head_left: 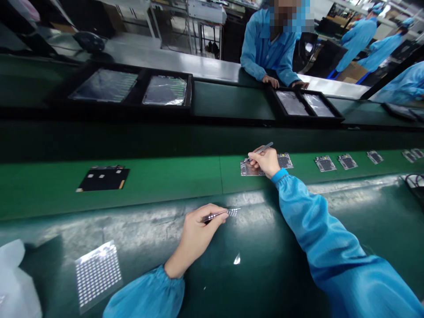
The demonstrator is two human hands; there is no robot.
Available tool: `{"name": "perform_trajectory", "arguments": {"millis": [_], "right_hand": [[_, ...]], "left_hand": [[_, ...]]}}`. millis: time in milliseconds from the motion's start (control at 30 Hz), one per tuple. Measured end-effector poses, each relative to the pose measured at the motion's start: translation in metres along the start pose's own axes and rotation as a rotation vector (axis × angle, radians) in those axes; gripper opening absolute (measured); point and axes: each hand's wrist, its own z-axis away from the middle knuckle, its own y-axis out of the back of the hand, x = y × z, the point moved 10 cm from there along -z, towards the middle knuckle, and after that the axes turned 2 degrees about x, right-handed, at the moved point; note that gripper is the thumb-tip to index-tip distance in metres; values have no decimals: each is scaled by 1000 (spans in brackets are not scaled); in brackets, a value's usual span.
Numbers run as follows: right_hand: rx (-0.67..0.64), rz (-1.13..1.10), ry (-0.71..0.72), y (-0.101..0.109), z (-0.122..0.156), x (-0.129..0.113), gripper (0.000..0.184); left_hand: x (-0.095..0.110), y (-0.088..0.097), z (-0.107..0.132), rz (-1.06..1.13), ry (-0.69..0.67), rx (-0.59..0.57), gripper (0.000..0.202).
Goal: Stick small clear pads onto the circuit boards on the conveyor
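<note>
Two tweezers (pixel 215 216) held, fingers (pixel 209 211) clamped on both; right hand (pixel 264 162) over circuit board (pixel 251 168); left hand (pixel 195 234) below board, tips gripping perforated film (pixel 233 212); slip could drop film, scratch board.

Green belt (pixel 165 176) — black board (pixel 102 179) at left, row of small circuit boards (pixel 336 162) at right. Beyond: left tray pair (pixel 141 84), right tray pair (pixel 300 115), both black, film-covered panels inside. Steel counter (pixel 172 55) behind. Co-worker (pixel 270 48) in blue smock, hands at rim of right pair. More blue-smocked workers (pixel 357 42) at far right. White plastic bag (pixel 15 278) in lower left corner.
</note>
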Motion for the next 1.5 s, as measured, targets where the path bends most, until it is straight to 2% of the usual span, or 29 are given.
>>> {"name": "perform_trajectory", "arguments": {"millis": [233,433,767,833,933,1033,1100,1133,1200,1367,1433,1500], "right_hand": [[-17,19,70,8,2,0,30],[-35,-72,89,13,6,0,36],[15,-25,86,25,4,0,38],[48,-50,137,38,5,-9,37],[92,-55,268,71,16,-27,27],[124,140,336,102,41,-33,20],[134,306,357,112,66,-32,19],[117,359,362,110,80,-30,19],[44,376,357,93,108,-25,20],[-188,173,354,16,167,-31,21],[-283,90,352,-12,180,-34,27],[-349,47,349,-30,188,-32,31]], "left_hand": [[2,0,0,-1,-4,4,8],[-2,0,-1,-8,4,-2,6],[3,1,-2,-18,-11,9,7],[3,1,-2,-18,-8,11,7],[3,1,-2,-23,-6,11,7],[3,1,-2,-34,-17,15,6],[4,1,-3,-45,-25,12,6],[4,1,-3,-52,-27,8,6],[5,1,-3,-65,-31,4,6],[7,-2,0,-50,-25,-16,10],[6,-5,2,-35,-14,-25,12],[6,-8,4,-14,-1,-40,14]]}}
